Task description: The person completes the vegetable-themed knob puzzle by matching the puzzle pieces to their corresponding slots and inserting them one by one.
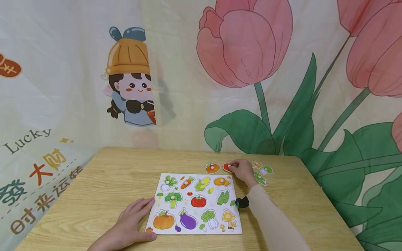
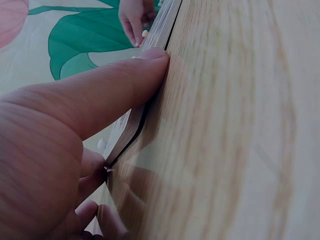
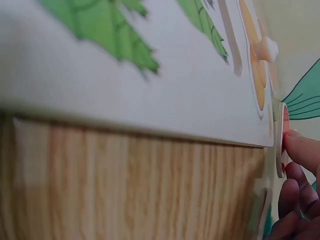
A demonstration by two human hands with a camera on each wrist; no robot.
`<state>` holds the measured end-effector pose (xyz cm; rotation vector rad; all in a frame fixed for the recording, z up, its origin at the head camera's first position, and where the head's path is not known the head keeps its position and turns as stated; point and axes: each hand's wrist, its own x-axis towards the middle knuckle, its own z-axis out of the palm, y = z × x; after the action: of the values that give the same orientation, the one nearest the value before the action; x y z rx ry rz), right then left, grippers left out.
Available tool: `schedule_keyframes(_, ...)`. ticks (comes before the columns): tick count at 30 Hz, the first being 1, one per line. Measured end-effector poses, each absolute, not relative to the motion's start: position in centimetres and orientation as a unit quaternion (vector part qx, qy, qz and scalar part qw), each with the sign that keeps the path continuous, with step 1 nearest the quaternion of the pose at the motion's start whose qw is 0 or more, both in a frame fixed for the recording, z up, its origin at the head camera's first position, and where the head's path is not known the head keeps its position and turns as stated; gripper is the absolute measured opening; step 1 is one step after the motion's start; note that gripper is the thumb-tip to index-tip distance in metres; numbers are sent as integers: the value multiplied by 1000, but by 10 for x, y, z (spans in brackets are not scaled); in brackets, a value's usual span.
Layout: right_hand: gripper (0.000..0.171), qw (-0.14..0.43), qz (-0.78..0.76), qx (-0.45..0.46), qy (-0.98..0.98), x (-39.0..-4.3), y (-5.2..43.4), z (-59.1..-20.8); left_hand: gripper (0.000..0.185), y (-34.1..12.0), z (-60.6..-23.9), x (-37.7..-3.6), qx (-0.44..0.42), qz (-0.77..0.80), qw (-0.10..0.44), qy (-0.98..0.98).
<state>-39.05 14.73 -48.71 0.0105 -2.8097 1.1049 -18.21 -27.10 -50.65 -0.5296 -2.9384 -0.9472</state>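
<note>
A white vegetable puzzle board (image 1: 215,202) lies on the table. Along its upper part, knobbed pieces such as the carrot (image 1: 186,183) and broccoli (image 1: 173,199) sit in their places. The tomato spot (image 1: 198,202) shows its printed picture without a knob. Beyond the board's far right corner, my right hand (image 1: 244,170) pinches a red tomato piece (image 3: 283,142) between thumb and fingers; the hand covers part of it. My left hand (image 1: 132,221) rests at the near left corner, thumb (image 2: 125,80) against the front edge and fingers along the left side.
Left of the right hand lies a loose pumpkin piece (image 1: 213,168). To its right are a mushroom piece (image 1: 257,165), a bok choy piece (image 1: 266,169) and a green leafy piece (image 1: 259,178). A printed curtain (image 1: 182,115) hangs behind the wooden table (image 1: 103,181).
</note>
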Motion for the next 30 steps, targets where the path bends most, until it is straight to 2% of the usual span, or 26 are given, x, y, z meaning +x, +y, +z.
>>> schedule_keyframes(8,14,50,357,45,-932,-386,147,-477,111,-270,-506,-182,-170,-297,10,-939)
schedule_keyframes(17,10,8,374,105,-921,-360,141,-468,110,-270,-507,-182,-172,-295,26,-939)
schedule_keyframes(30,7,-23,375,176,-910,-319,118,-465,110,-271,-504,-181,-174,-305,-2,-937)
